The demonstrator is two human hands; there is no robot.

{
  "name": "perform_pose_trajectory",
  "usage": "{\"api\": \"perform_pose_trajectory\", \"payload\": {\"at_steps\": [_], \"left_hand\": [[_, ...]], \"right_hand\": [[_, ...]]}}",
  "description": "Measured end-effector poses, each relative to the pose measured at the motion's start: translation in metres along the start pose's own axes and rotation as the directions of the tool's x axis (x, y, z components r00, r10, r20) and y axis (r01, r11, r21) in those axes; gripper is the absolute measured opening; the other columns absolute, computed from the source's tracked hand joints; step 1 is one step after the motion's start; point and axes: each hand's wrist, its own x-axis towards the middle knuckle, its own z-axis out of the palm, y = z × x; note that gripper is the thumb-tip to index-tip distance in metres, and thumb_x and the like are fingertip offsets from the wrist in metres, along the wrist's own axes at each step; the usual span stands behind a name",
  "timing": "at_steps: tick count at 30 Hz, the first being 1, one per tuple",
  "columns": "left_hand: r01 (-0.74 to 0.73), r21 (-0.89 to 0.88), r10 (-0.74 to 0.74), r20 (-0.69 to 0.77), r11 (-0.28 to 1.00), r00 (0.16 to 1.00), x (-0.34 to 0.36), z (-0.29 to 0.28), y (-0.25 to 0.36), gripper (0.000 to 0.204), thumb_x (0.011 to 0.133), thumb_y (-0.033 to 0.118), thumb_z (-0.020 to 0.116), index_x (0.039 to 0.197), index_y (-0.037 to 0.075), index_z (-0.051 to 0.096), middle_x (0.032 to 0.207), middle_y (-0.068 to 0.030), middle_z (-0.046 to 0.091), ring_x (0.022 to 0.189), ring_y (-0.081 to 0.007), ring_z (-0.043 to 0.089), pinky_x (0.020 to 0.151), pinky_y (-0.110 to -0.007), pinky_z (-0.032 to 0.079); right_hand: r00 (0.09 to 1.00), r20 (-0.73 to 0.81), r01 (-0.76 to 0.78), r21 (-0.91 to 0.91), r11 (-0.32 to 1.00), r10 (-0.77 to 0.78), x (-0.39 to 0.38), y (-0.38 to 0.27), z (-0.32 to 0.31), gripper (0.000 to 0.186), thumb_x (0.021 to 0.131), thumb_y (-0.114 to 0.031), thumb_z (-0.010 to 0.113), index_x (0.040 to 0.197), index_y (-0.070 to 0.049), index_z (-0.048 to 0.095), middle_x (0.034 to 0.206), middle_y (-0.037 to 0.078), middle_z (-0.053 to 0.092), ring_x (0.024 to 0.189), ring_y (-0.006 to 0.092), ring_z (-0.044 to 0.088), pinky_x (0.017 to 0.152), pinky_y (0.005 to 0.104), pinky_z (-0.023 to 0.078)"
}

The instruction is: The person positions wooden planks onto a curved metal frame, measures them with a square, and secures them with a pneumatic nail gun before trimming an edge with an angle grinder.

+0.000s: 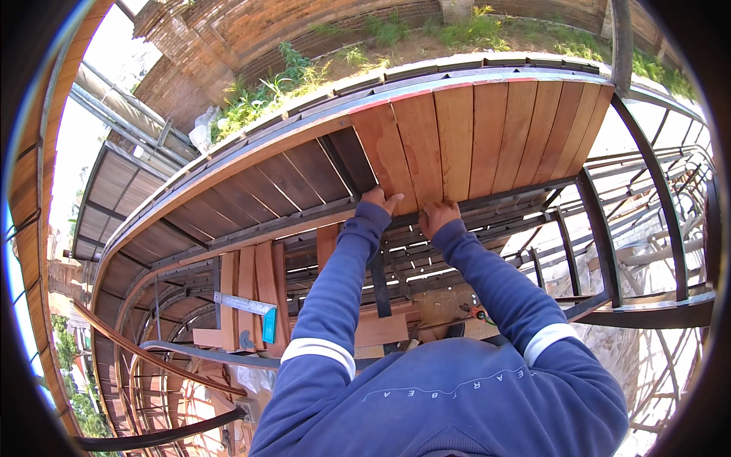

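Note:
My left hand [378, 200] grips the near end of the leftmost reddish wooden plank [381, 148] in a curved metal frame [590, 228], thumb out to the right. My right hand [438, 215] is beside it, fingers curled on the near end of a neighbouring plank [419, 148]. More fitted planks [518, 133] run rightward. Left of my hands are a dark slot and darker slats [282, 186]. Below my left hand, loose boards [247, 274] rest across the lower framework, with a metal square with a turquoise handle [268, 320] on them.
An orange-and-black tool [477, 312] lies below my right arm. Curved steel bars [643, 145] cross the right side and a wooden rail [152, 358] the lower left. Beyond the structure are a brick wall [251, 38], weeds [297, 76] and pipes [129, 107].

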Motion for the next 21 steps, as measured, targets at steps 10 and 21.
{"api": "perform_pose_trajectory", "payload": {"at_steps": [10,21], "left_hand": [[-0.065,-0.005,0.064,-0.048,0.998,0.997,0.001,-0.001,0.004,0.057,0.081,0.050,0.076,0.080,-0.005,0.065,0.074,-0.0234,0.066,0.071,-0.0391,0.066,0.065,-0.043,0.051],[-0.087,-0.010,0.086,-0.076,0.996,0.993,-0.002,0.004,0.005,0.051,0.080,0.047,0.078,0.087,-0.003,0.067,0.076,-0.0203,0.068,0.070,-0.0324,0.067,0.066,-0.041,0.053]], "right_hand": [[0.999,0.049,-0.021,-0.053,0.998,0.024,0.011,-0.005,0.010,0.017,0.085,-0.024,0.060,0.088,-0.008,0.063,0.078,0.016,0.070,0.079,0.0355,0.069,0.089,0.0470,0.046],[0.972,0.194,-0.099,-0.179,0.979,0.133,0.018,-0.010,0.023,0.019,0.089,-0.027,0.058,0.091,-0.008,0.062,0.083,0.014,0.072,0.080,0.0316,0.070,0.084,0.0455,0.048]]}}
